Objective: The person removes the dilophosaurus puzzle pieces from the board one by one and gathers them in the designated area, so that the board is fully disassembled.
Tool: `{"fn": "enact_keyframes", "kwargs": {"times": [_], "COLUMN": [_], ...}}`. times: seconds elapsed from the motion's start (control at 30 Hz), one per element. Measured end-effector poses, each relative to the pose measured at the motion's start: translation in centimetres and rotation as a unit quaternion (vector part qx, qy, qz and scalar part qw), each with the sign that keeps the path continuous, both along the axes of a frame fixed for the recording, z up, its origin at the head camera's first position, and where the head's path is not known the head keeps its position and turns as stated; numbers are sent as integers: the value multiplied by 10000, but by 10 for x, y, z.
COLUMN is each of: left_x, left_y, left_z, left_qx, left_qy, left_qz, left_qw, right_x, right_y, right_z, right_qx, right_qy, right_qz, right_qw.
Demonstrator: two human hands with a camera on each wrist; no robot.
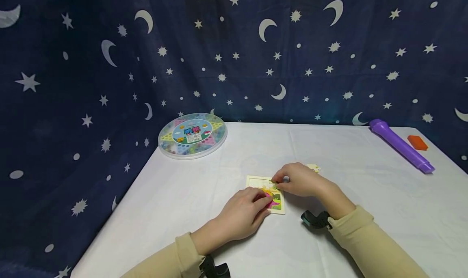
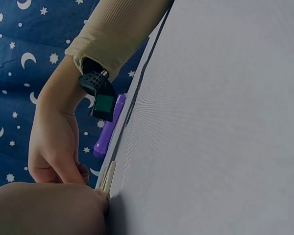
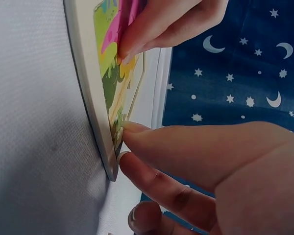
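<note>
A small jigsaw puzzle in a cream tray frame (image 1: 256, 177) lies on the table, its right part filled with pink, yellow and green picture pieces. My left hand (image 1: 243, 213) rests on the lower left of the puzzle, fingertips touching the pink and yellow part; the hand hides that side. At the tray's upper right corner my right hand (image 1: 301, 179) pinches a green-patterned jigsaw piece (image 3: 118, 122) between thumb and index finger, against the picture. The thumb covers part of this piece. In the left wrist view, the tray frame (image 2: 109, 177) shows edge-on.
Loose jigsaw pieces (image 1: 314, 167) lie just behind my right hand. A round board game box (image 1: 193, 152) stands at the back left. A purple stick-shaped thing (image 1: 400, 146) and an orange block (image 1: 417, 143) lie at the back right. Star-patterned cloth (image 1: 248, 75) hangs behind the white table.
</note>
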State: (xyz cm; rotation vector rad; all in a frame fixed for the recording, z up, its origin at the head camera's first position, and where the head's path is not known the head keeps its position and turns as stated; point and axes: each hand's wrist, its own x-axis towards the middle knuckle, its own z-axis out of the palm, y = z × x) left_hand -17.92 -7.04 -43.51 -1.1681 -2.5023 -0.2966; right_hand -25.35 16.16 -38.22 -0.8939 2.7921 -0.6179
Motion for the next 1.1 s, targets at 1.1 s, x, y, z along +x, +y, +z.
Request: {"fn": "enact_keyframes", "kwargs": {"times": [1.1], "left_x": [1], "left_y": [2], "left_z": [1], "left_qx": [-21], "left_qy": [-59], "left_qz": [72], "left_qw": [10000], "right_x": [0], "right_y": [-5], "right_z": [-5], "right_qx": [-36], "right_qy": [-206], "right_qz": [72], "right_qw": [9998]}}
